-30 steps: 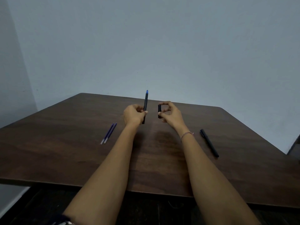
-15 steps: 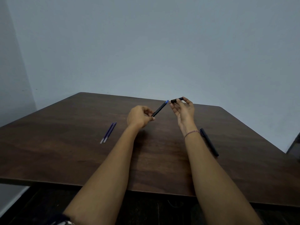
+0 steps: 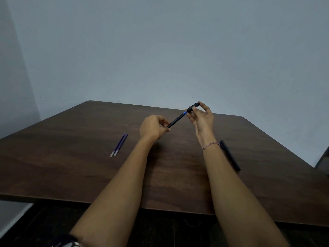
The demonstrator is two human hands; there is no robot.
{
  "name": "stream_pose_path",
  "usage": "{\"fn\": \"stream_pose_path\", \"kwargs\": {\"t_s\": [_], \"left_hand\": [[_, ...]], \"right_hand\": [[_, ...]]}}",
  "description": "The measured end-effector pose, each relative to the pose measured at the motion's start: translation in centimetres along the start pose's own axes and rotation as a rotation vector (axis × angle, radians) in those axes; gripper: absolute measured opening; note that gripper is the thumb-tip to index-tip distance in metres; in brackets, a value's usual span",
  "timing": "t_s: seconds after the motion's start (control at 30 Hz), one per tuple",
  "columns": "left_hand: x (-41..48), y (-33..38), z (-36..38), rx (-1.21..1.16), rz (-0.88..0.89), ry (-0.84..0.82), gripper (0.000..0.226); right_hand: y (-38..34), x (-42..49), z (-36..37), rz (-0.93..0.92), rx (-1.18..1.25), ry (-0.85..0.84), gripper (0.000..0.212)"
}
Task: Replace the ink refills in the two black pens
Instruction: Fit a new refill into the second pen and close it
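Pen (image 3: 175, 121) hovering above table's (image 3: 74, 157) far-middle, left hand (image 3: 153, 128) gripping barrel; right hand (image 3: 202, 117) pinching cap (image 3: 193, 106) at blue tip. Keeping both coaxial advisable. 2 refills (image 3: 119, 145) lying toward left edge.

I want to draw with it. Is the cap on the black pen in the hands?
Not fully on. The right hand holds the short black cap at the black pen's blue end, which still shows. The left hand holds the barrel.

Black pens (image 3: 230, 155), purple refills (image 3: 119, 144)
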State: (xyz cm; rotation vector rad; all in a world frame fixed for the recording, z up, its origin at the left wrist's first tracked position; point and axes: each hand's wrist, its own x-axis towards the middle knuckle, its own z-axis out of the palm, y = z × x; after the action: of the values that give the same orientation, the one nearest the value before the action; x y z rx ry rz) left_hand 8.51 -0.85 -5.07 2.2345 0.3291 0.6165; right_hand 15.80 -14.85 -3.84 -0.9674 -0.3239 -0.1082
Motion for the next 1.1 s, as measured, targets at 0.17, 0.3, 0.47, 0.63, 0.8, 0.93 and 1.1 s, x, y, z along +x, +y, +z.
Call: {"fn": "stream_pose_path", "kwargs": {"t_s": [0.17, 0.3, 0.47, 0.63, 0.8, 0.93, 1.1], "left_hand": [[0.0, 0.0, 0.1, 0.015, -0.004, 0.006, 0.021], [0.0, -0.1, 0.2, 0.047, 0.013, 0.020, 0.023], [0.0, -0.1, 0.3, 0.064, 0.021, 0.032, 0.025], [0.0, 0.0, 0.3, 0.048, 0.022, 0.055, 0.024], [-0.1, 0.0, 0.4, 0.013, 0.022, 0.059, 0.022], [0.0, -0.1, 0.4, -0.031, 0.046, 0.093, 0.020], [0.0, 0.0, 0.4, -0.085, 0.044, 0.129, 0.023]], "right_hand": [[0.2, 0.2, -0.1, -0.065, -0.119, -0.013, 0.029], [0.6, 0.4, -0.2, -0.124, -0.294, 0.015, 0.030], [1.3, 0.5, 0.1, -0.145, -0.466, -0.036, 0.031], [1.6, 0.3, 0.0, -0.130, -0.496, -0.126, 0.035], [1.8, -0.5, 0.6, -0.120, -0.599, -0.218, 0.052], [2.2, -1.2, 1.2, -0.172, -0.739, -0.281, 0.072], [2.7, -1.4, 1.8, -0.207, -0.814, -0.274, 0.085]]}}
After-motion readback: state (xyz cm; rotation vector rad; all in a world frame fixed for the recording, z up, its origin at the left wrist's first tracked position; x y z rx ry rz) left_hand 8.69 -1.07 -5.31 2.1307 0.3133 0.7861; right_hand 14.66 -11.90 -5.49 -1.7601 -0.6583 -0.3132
